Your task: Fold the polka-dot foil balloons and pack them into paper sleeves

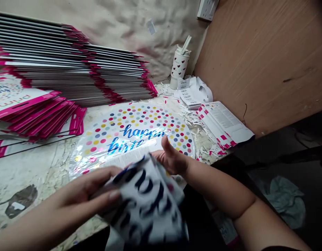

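Note:
A folded foil balloon (152, 209), white with dark blue lettering, is held at the table's front edge and looks blurred. My left hand (98, 191) is closed on its left side, thumb on top and fingers beneath. Behind its upper right edge is my right hand (173, 158), with the thumb raised and apart; its fingertips are partly hidden. Beyond both hands, a flat round foil balloon (150, 120) with coloured dots and blue "happy birthday" script lies on the table. A printed white sheet (134, 155) rests on it, partly covered by my hands.
Tall stacks of pink-edged card packs (79, 69) stand against the back wall, with loose packs (46, 115) in front at left. A heart-patterned tumbler (180, 64), label strips (189, 94) and folded cards (218, 122) are at right. Paper scraps litter the table (53, 174).

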Tool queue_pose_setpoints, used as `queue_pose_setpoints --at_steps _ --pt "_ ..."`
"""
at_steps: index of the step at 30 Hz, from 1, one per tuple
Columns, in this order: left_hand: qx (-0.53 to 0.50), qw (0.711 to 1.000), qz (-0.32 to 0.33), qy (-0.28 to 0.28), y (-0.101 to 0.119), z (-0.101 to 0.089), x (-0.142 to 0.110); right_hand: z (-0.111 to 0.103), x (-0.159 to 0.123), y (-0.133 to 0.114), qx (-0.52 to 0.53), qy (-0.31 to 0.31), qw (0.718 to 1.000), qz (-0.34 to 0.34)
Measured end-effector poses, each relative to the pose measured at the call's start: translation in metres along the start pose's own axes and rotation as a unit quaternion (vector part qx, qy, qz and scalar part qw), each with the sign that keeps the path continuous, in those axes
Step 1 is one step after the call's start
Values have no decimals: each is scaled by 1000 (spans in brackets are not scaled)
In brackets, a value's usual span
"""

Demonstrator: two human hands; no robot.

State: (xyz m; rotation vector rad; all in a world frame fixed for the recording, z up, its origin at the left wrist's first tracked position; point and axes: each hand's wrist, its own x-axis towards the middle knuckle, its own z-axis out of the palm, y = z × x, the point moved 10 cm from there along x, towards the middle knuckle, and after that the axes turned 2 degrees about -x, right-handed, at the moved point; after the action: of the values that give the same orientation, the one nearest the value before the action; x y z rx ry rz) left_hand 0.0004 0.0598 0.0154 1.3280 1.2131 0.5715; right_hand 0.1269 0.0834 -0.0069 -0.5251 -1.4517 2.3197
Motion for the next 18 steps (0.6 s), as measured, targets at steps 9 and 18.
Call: queue_pose_setpoints --at_steps 9,18 --pt "346 915 198 57 -3 1 33 -108 -58 -4 -104 305 944 65" --pt "553 790 262 -48 3 69 50 -173 -118 4 -217 510 832 29"
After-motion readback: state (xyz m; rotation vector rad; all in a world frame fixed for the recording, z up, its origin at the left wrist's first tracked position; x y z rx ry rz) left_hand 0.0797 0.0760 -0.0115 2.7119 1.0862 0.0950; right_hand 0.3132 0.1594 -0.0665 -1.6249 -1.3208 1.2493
